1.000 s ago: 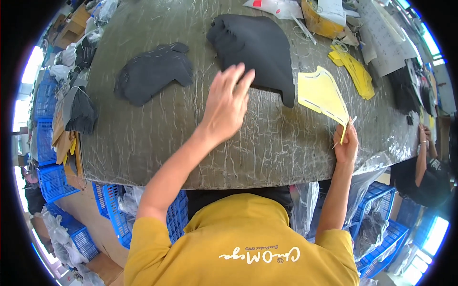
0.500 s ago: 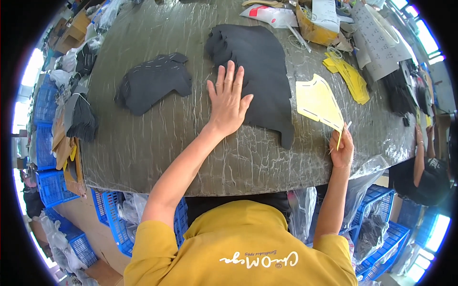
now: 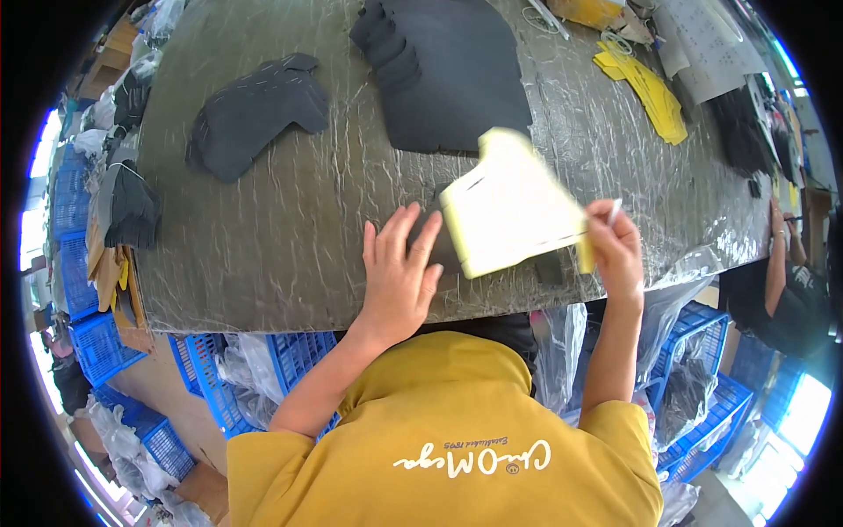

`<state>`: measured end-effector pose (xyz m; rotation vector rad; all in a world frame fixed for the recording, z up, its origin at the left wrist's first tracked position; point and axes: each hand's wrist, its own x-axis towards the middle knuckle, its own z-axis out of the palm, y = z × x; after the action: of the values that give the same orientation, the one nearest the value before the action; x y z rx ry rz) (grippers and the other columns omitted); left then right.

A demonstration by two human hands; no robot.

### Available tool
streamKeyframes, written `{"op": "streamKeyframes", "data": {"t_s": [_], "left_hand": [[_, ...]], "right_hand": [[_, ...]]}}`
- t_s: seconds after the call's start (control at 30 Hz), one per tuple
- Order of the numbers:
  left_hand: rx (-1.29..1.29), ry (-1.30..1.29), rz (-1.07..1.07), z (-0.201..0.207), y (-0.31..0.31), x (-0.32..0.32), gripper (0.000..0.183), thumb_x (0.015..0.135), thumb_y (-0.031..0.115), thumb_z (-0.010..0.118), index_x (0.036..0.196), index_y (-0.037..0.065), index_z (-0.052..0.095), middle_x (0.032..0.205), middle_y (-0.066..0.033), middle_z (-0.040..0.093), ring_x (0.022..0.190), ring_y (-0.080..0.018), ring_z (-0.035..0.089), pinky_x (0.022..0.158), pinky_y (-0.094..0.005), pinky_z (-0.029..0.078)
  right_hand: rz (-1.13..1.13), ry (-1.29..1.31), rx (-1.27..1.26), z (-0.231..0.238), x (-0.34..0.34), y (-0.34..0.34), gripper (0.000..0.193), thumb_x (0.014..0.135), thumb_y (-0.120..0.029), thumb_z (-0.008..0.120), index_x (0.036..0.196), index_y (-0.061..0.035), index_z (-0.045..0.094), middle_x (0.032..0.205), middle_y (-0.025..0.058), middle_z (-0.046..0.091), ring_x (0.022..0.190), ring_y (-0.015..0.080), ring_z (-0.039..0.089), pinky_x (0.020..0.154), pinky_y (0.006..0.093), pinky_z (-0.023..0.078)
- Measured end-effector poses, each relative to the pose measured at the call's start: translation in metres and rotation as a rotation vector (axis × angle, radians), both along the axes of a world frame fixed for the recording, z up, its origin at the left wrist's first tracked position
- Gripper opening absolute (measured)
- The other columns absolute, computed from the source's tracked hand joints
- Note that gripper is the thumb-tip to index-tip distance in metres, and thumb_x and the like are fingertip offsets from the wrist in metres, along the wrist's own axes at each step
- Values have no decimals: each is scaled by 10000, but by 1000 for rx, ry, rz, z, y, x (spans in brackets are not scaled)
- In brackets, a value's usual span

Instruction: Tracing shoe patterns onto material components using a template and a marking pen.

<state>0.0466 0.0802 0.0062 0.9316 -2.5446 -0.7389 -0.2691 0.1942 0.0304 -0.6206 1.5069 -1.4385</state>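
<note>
While the left hand lay flat and open, fingers spread, on a dark cut piece at the near table edge, the right hand pinched a pale yellow template and a thin white marker, holding the card tilted over that piece. At twelve o'clock sat a stack of black pieces; at ten, another black pile. Below the table, from five to eight o'clock, blue crates held clear plastic bags.
</note>
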Motion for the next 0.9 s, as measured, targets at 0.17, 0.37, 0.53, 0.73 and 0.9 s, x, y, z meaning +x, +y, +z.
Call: {"op": "streamKeyframes", "data": {"t_s": [0.17, 0.37, 0.53, 0.73, 0.9], "left_hand": [[337, 409, 120, 11, -10, 10, 670, 758, -104, 439, 1420, -4, 452, 1511, -222, 434, 1422, -406, 412, 1226, -530, 230], [166, 122, -178, 22, -13, 1, 585, 811, 11, 636, 1369, 29, 465, 1581, -255, 317, 1484, -471, 279, 1222, -555, 231], [29, -6, -182, 12, -10, -5, 687, 787, 103, 803, 1384, 108, 463, 1608, -227, 261, 1486, -445, 282, 1201, -580, 274], [16, -29, -203, 11, -17, -7, 652, 790, 90, 789, 1372, 102, 495, 1587, -217, 323, 1445, -447, 340, 1160, -552, 323], [-17, -87, -252, 17, -25, -10, 711, 770, 107, 819, 1398, 114, 485, 1572, -200, 325, 1426, -416, 363, 1158, -541, 349]], "right_hand": [[195, 520, 186, 2, 42, -2, 129, 949, -88, 666, 1052, -10, 673, 822, 20, 675, 716, 76, 597, 658, 258, 498], [217, 647, 218, 10, 43, -7, 128, 937, -72, 661, 1044, -4, 670, 797, 73, 664, 714, 123, 614, 673, 289, 505], [193, 675, 205, 6, 45, -7, 129, 932, -67, 659, 1045, -5, 666, 802, 85, 652, 696, 146, 613, 665, 297, 503], [164, 752, 227, 4, 49, -6, 137, 907, -18, 675, 1043, -16, 667, 961, 92, 649, 697, 172, 637, 613, 288, 496], [272, 818, 33, 0, 43, 5, 246, 825, 24, 743, 1058, -24, 680, 1167, 71, 604, 766, 125, 618, 633, 263, 497]]}}
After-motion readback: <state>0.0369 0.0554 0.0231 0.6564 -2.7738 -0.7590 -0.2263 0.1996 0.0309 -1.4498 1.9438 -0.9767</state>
